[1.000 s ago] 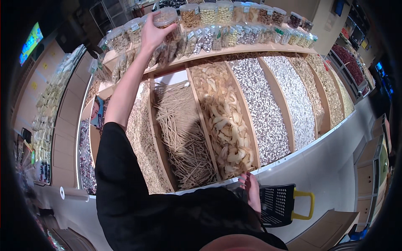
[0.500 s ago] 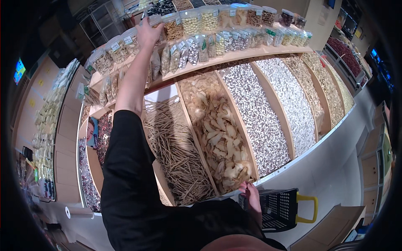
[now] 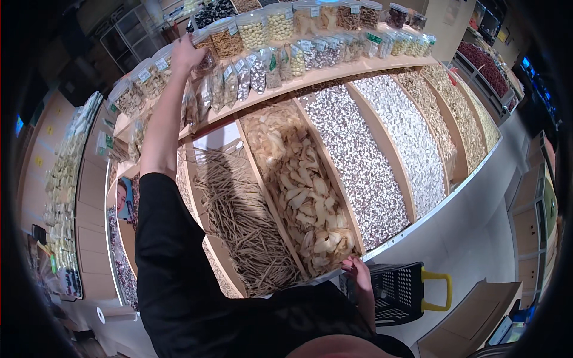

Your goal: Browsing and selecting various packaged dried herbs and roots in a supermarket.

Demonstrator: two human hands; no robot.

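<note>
My left arm reaches far up and left, and my left hand (image 3: 187, 55) is closed around the upper side of a clear plastic jar (image 3: 204, 45) with brown dried goods. Some of its fingers are hidden from sight. To the right of it stands a jar of tan dried strips (image 3: 225, 40). Small filled bags (image 3: 230, 86) lean below the jars. Low down near the bins' front edge, my right hand (image 3: 360, 274) hangs with nothing visible in it, its fingers loosely bent and apart. Beside that hand is a black shopping basket (image 3: 401, 292) with a yellow handle (image 3: 444, 291).
A wooden shelf (image 3: 391, 67) carries the rows of jars and bags. Below it slope divided bins: thin brown sticks (image 3: 250, 221), pale dried slices (image 3: 310, 191), dark-and-white pieces (image 3: 358, 173) and white pieces (image 3: 409, 143). A cardboard box (image 3: 468, 322) stands at lower right.
The whole view has shifted, so shelf and bins appear farther left and the shelf higher. My left hand stays at the same jar. My right hand remains near the basket.
</note>
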